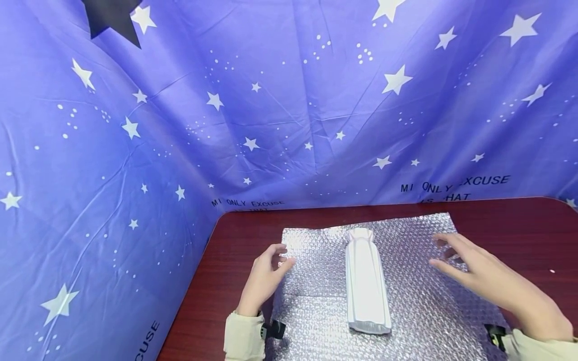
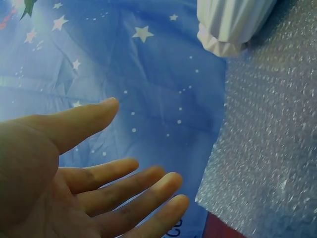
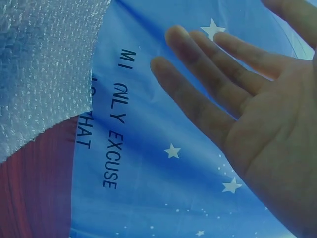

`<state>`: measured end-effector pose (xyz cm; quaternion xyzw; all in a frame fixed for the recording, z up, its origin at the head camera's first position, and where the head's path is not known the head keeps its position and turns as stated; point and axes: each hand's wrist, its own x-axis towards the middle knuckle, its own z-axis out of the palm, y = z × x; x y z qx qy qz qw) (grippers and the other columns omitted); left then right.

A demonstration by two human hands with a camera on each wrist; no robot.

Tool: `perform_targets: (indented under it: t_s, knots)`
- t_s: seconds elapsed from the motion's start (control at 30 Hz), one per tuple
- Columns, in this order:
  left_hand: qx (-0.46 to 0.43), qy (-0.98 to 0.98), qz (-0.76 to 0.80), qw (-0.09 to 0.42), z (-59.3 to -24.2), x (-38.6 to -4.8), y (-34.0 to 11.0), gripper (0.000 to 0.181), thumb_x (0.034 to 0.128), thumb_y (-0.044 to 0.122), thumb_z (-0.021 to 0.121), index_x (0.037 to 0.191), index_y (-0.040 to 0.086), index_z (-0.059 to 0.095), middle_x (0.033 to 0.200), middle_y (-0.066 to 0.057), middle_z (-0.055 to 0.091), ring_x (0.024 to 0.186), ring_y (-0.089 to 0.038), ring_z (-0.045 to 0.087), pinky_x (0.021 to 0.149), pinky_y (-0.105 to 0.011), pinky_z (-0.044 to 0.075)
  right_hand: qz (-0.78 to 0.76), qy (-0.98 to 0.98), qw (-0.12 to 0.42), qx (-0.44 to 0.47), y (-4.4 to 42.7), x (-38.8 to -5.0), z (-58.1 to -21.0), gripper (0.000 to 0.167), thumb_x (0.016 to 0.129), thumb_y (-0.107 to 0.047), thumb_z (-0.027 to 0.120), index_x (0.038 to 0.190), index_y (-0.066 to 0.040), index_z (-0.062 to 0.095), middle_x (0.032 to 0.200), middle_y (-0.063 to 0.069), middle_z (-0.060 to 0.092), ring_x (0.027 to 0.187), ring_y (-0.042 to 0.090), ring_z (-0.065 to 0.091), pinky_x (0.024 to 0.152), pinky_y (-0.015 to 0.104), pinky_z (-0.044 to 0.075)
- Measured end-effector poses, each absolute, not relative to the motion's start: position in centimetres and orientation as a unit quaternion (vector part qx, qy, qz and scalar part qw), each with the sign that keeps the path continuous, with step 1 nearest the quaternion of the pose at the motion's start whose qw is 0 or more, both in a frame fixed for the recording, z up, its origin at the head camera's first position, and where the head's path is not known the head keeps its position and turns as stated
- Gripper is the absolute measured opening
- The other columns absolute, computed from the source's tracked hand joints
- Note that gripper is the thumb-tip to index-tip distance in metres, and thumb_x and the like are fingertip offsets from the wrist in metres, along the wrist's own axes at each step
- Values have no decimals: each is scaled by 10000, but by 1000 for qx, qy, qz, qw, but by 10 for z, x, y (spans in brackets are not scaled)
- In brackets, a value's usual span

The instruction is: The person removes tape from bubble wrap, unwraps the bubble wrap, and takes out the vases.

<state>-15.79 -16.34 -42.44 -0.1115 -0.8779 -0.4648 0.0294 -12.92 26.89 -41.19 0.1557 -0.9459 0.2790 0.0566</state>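
A white vase lay on bubble wrap, neck toward the desk's far edge, probably there for cushioning. The left hand and right hand flanked it near the wrap's side edges, fingers apart, holding nothing.

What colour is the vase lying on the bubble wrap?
The vase is white; the head view shows it best.
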Motion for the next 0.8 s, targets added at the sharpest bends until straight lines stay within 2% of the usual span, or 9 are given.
perform_targets:
  t_s: [0.1, 0.33, 0.6, 0.8]
  knots:
    - [-115, -874, -472, 20, -427, -158, -161, 468, 939, 313, 679, 1297, 29, 581, 1233, -177, 649, 1035, -290, 667, 815, -308, 559, 282, -946, 53, 149, 267, -130, -412, 542, 955, -325, 668, 1378, -44, 479, 1263, 129, 570, 991, 133, 601, 682, 304, 523]
    - [-118, -869, -480, 14, -430, -159, -154, 462, 953, 332, 659, 1296, 34, 576, 1255, -179, 637, 1065, -298, 656, 855, -324, 556, 298, -942, 43, 150, 261, -132, -413, 642, 965, -337, 651, 1446, 3, 397, 1283, 175, 546, 1041, 311, 596, 692, 324, 530]
    - [-118, -865, -487, 4, -438, -162, -143, 507, 956, 399, 642, 1309, 43, 568, 1252, -174, 643, 1073, -263, 655, 885, -359, 553, 314, -937, 22, 152, 244, -136, -416, 733, 977, -378, 623, 1497, 30, 307, 1324, 228, 508, 1113, 374, 574, 811, 549, 529]
    - [-122, -862, -492, -12, -444, -161, -136, 523, 967, 420, 621, 1332, 52, 554, 1280, -163, 637, 1100, -272, 650, 895, -391, 553, 330, -932, 3, 149, 232, -137, -421, 770, 982, -405, 605, 1508, 45, 267, 1324, 245, 511, 1131, 380, 564, 851, 588, 514]
